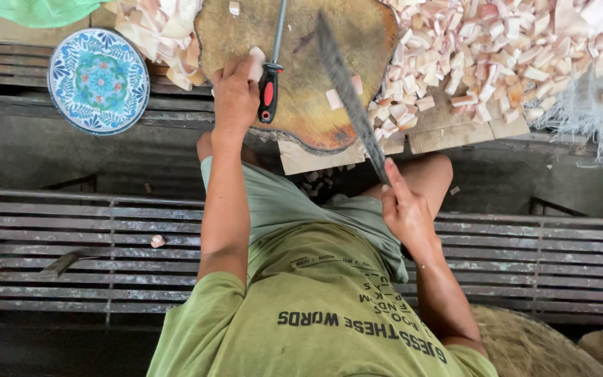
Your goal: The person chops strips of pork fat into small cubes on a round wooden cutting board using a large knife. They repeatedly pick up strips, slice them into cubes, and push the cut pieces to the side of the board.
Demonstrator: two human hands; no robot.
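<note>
Left hand [235, 94], upper centre, clenched around the red-and-black handle of a honing steel [271, 77] on the round wooden chopping block [301, 63]. Right hand [406, 209], centre right, grasping a long cleaver [350, 98], blade angled over block. Pale meat cubes [497, 49] upper right; patterned blue plate [99, 80] upper left.

A long dark knife [349, 91] slants over a round wooden chopping block [301, 70], its handle hidden inside the fingers [396, 183], its tip far beyond them. Just beside the other hand's fingers [235, 73] a sharpening steel [272, 66] with a red-and-black grip seems to rest on the block.
</note>
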